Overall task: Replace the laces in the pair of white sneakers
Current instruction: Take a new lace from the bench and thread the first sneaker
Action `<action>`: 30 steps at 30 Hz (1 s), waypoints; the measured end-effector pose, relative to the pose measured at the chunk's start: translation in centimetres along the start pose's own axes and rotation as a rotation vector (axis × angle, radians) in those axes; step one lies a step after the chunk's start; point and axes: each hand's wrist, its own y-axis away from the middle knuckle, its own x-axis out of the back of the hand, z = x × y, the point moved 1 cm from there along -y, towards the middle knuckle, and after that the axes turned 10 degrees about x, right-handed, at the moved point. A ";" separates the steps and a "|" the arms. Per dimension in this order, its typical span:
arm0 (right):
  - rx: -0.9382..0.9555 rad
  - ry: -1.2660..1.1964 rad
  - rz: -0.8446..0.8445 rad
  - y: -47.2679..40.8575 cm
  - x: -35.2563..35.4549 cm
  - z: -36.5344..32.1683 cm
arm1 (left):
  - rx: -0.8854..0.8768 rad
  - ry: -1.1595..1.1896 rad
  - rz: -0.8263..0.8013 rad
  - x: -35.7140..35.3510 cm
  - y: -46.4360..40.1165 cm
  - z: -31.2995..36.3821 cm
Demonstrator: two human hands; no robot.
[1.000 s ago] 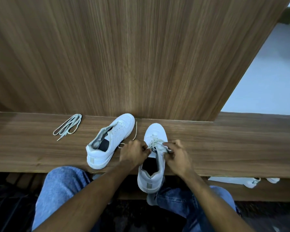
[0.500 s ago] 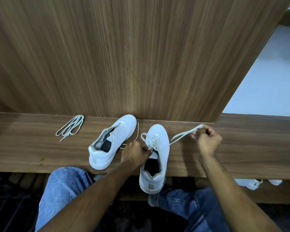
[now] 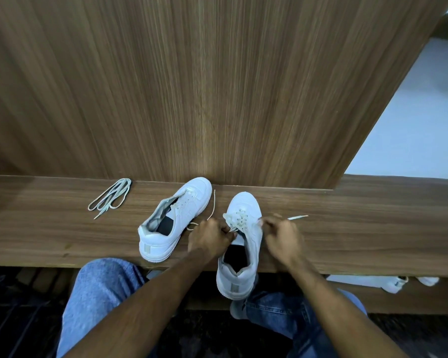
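Half a second back the right hand (image 3: 282, 235) was out to the side drawing a length of lace (image 3: 298, 217) taut; now it has come in against the right sneaker (image 3: 243, 244), its grip pinching the lace at the eyelets while the tail trails outward beyond its knuckles. Opposite it, the left hand (image 3: 210, 237) has barely shifted, its grip curled on the shoe's other flank, probably steadying the tongue and holding the other lace end so the criss-cross stays snug. That sneaker sits directly between the two grips, heel hanging over the near edge of the surface (image 3: 373, 228). Beyond the left grip lies the second sneaker (image 3: 173, 220), seemingly unlaced, and far out past it a loose bundle of laces (image 3: 111, 196). Which eyelet is being threaded is hidden by fingers, and whether the left grip truly pinches lace cannot be told.
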 end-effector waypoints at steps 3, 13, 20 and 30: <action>-0.292 -0.531 0.469 -2.0 2.7 1.5 | 0.000 0.004 -0.005 0.1 -0.2 -0.1; -0.238 0.273 0.000 0.2 3.7 4.0 | -0.160 0.185 -0.202 0.2 -1.1 -1.3; 0.085 0.202 -0.247 1.6 -2.2 -0.4 | -0.242 0.202 -0.306 0.7 -2.0 -2.1; 0.037 0.583 -0.359 1.0 0.5 -0.2 | -0.220 -0.478 0.050 1.8 -1.5 -1.0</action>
